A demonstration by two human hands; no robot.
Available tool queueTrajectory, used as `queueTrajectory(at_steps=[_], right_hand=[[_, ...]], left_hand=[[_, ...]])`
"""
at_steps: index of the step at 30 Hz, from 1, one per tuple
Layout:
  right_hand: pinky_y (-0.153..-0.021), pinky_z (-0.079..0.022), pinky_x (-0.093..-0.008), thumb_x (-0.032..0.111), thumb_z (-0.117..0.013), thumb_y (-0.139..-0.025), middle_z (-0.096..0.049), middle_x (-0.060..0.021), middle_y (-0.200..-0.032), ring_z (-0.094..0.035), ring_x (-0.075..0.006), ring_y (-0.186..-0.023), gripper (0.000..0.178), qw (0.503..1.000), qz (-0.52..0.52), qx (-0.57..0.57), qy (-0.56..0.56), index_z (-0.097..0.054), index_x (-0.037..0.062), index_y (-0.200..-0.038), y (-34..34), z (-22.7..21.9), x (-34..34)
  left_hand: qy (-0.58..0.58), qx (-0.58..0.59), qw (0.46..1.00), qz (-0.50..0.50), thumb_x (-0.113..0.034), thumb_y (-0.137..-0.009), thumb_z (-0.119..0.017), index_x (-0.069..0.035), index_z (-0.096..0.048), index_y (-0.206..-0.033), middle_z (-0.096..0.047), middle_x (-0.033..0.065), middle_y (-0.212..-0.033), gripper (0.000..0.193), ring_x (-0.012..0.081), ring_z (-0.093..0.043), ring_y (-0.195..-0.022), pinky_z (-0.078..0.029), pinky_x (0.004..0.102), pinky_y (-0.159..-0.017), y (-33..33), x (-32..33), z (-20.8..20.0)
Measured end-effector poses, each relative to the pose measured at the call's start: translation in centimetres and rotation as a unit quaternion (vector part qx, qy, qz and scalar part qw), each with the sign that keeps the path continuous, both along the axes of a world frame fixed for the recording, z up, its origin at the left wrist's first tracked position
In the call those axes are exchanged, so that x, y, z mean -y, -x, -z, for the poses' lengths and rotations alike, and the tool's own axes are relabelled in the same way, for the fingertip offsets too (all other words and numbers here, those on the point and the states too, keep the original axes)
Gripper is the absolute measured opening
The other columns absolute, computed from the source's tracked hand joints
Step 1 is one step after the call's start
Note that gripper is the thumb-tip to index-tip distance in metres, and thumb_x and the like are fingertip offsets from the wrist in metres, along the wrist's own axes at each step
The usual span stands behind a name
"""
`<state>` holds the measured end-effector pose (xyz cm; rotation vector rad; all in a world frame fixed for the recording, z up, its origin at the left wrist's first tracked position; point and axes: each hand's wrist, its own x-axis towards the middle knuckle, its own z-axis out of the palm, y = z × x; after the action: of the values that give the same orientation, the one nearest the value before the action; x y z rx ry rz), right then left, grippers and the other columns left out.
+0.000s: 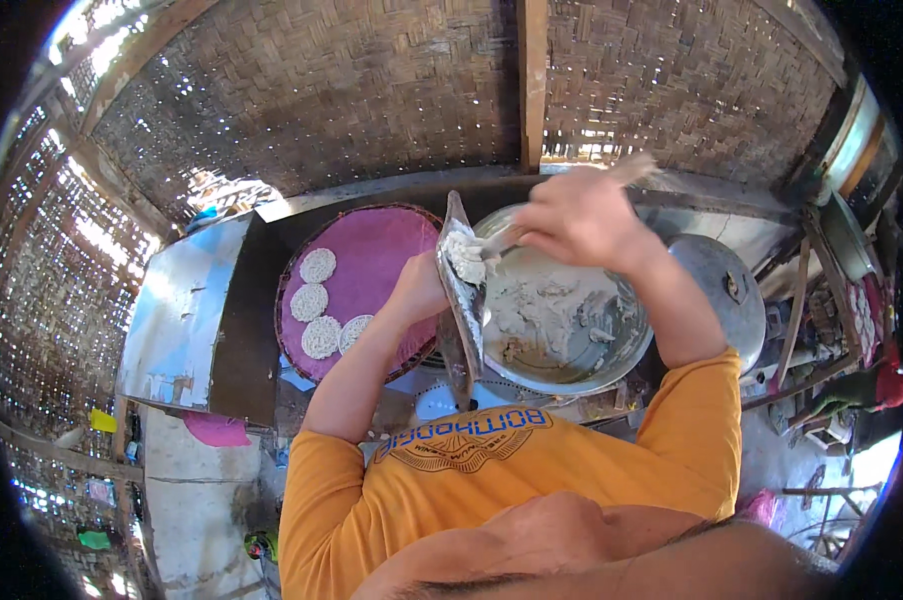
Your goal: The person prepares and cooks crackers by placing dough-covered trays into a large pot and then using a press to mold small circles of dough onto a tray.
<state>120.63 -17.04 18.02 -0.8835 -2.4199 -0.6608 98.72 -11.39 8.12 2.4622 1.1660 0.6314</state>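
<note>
My left hand (pixel 419 292) is closed round a long wooden tool (pixel 469 325), which looks like a hand press and stands upright over the gap between tray and basin. White dough (pixel 466 257) fills the hollow in its upper part. My right hand (pixel 583 220) grips a spatula-like tool with a pale handle (pixel 629 168), its tip against that dough; the hand is slightly blurred. Below it, a wide metal basin (pixel 569 388) holds more sticky white dough (pixel 551 310). To the left, several lacy white discs (pixel 310 302) lie on purple cloth (pixel 376 240) in a round tray.
A metal-sided box (pixel 186 310) stands left of the tray. Right of the basin is a round metal lid (pixel 716 300) with a knob. Woven bamboo walls (pixel 361 90) close off the far side, with a wooden post (pixel 533 80). A person in red (pixel 889 385) is at the far right.
</note>
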Motion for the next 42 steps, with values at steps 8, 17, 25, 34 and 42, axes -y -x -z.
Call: queueTrajectory(at_steps=[8,17,25,34,42], right_hand=[[-0.050,-0.043,-0.0298,0.013,-0.071,-0.056,-0.057,-0.0034,-0.060,-0.055,-0.0201,-0.054,0.019,0.980,0.093,-0.176,-0.027,-0.062,0.0100,-0.072,-3.3,1.6,0.7],[-0.054,-0.044,-0.0320,0.019,-0.070,-0.056,-0.059,-0.0039,-0.065,-0.057,-0.0230,-0.061,0.018,0.986,0.039,-0.157,0.027,-0.061,0.0103,-0.070,-2.4,-1.0,2.1],[-0.055,-0.043,-0.0348,0.021,-0.064,-0.059,-0.050,-0.0013,-0.060,-0.055,-0.0212,-0.061,0.013,1.000,-0.002,0.000,-0.015,-0.055,0.0144,-0.065,2.2,-1.4,0.9],[-0.052,-0.043,-0.0340,0.021,-0.066,-0.059,-0.053,-0.0025,-0.060,-0.055,-0.0228,-0.059,0.014,0.997,0.010,-0.065,-0.043,-0.060,0.0145,-0.069,0.4,-3.0,1.8],[-0.054,-0.042,-0.0345,0.020,-0.067,-0.056,-0.052,-0.0030,-0.060,-0.054,-0.0230,-0.060,0.017,0.998,0.034,-0.057,-0.004,-0.059,0.0120,-0.069,0.4,-4.0,3.3]], left_hand=[[0.218,0.349,0.901,0.138,-0.005,-0.069,-0.062,-0.004,-0.056,-0.099,-0.059,0.0035,-0.089,0.031,0.0131,-0.056,-0.078,-0.047,0.0288,-0.067,2.0,-2.3,1.9],[-0.041,0.130,0.986,0.101,-0.016,-0.060,-0.069,-0.008,-0.057,-0.089,-0.057,0.0079,-0.090,0.032,0.0249,-0.054,-0.085,-0.041,0.0333,-0.079,3.7,-1.8,2.0],[-0.055,0.074,0.994,0.061,-0.026,-0.068,-0.058,-0.009,-0.060,-0.090,-0.061,0.0132,-0.085,0.028,0.0303,-0.058,-0.078,-0.046,0.0363,-0.067,2.4,0.7,1.2],[-0.088,0.069,0.993,0.046,-0.026,-0.065,-0.060,-0.010,-0.061,-0.089,-0.061,0.0143,-0.083,0.029,0.0304,-0.058,-0.078,-0.046,0.0362,-0.067,4.6,-0.6,1.4],[-0.063,0.109,0.992,0.022,-0.027,-0.066,-0.060,-0.010,-0.060,-0.093,-0.061,0.0134,-0.087,0.032,0.0303,-0.058,-0.080,-0.046,0.0347,-0.069,4.6,0.5,1.0]])
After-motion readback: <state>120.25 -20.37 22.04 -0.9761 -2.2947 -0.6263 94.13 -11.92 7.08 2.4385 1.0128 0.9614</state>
